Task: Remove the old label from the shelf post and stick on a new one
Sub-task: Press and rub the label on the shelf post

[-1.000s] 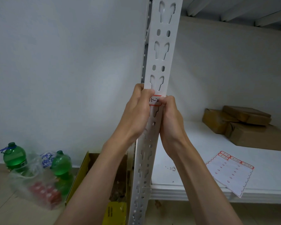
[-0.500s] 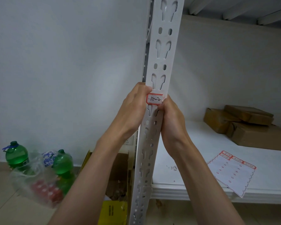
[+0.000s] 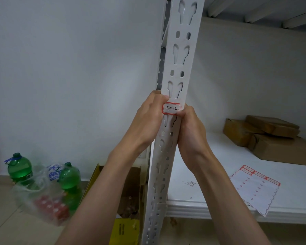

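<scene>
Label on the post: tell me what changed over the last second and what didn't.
The left hand drew its thumb leftward off the label, so the handwritten face, half covered a second ago, now shows in full. The right hand slid slightly down, its fingertips at the label's right edge. Both hands stayed on the shelf post; the label stayed stuck in place, and the label sheet stayed on the shelf.

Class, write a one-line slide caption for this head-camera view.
Both hands, left hand and right hand, press a red-edged label onto the white shelf post.

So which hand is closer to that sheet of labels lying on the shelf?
Right. The right hand is at the post's shelf side, above the label sheet; the left hand is beyond the post.
</scene>
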`<state>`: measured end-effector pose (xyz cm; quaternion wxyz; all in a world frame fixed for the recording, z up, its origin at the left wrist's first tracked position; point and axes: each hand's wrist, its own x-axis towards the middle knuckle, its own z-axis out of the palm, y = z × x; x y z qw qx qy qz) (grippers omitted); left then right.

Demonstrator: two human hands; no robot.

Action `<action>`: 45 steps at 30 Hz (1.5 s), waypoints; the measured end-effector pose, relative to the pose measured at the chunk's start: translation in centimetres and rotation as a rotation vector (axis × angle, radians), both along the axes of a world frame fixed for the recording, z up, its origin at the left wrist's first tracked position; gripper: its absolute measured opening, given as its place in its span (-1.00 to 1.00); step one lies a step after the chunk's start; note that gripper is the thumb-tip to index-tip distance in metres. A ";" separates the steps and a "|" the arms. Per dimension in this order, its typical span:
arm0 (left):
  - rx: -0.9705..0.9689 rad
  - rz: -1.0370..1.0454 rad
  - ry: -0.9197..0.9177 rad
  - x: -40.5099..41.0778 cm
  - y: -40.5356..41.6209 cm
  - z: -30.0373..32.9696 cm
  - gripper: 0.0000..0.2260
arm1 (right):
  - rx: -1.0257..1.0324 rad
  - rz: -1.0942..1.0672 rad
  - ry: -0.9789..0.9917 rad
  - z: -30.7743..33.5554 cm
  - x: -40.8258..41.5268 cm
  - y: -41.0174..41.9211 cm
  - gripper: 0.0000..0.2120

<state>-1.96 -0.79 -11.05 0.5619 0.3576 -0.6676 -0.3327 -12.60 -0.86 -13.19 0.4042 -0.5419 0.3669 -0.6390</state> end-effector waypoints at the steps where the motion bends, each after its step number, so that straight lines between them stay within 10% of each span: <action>1: -0.001 0.001 0.002 0.0 0.0 0.0 -0.72 | 0.001 0.007 0.000 0.0 -0.1 0.0 -0.69; 45: -0.020 -0.016 0.028 -0.1 0.3 -0.1 -0.77 | -0.055 -0.003 0.045 -0.6 -0.2 -0.2 -0.72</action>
